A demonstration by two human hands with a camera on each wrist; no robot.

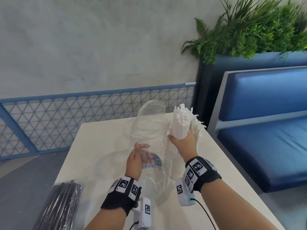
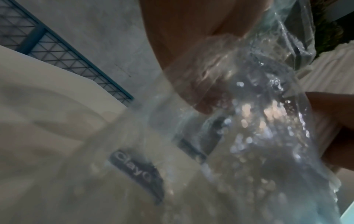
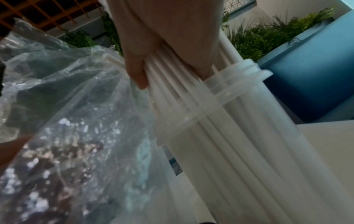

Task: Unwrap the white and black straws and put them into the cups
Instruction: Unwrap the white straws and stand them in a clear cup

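step: white straws (image 1: 182, 123) are out of the wrap (image 1: 149, 130); by my reading the move in hand is seating them in a cup (image 3: 226, 98).
right hand: right hand (image 1: 184, 143) has its fingers (image 3: 138, 72) curled round the middle of the white bundle, gripping it firmly over the far right part of the surface (image 1: 93, 146).
left hand: left hand (image 1: 137, 156) pinches the clear wrap, thumb on the near side, fingers seen through the film; the wrap looks empty and hangs slack, its lower end touching the surface.
straws, axis: long axis steep, close to upright, leaning a little away and to the right; frayed ends on top, lower ends below the right hand.
key relation: in the right wrist view the lower ends sit inside a translucent cup, its rim just under the fingers; so the cup lies straight below the grip, along the bundle's own axis. the right hand is the nearer one by far.
next, as i judge: lower along that axis and loosen the fingers; the wrap beside the cup could snag the bundle.
black straws: still wrapped (image 1: 63, 201), lying at the near left corner, long axis running away from the person, well apart from both hands.
second cup: a faint clear rim shows behind the wrap; cannot tell more.
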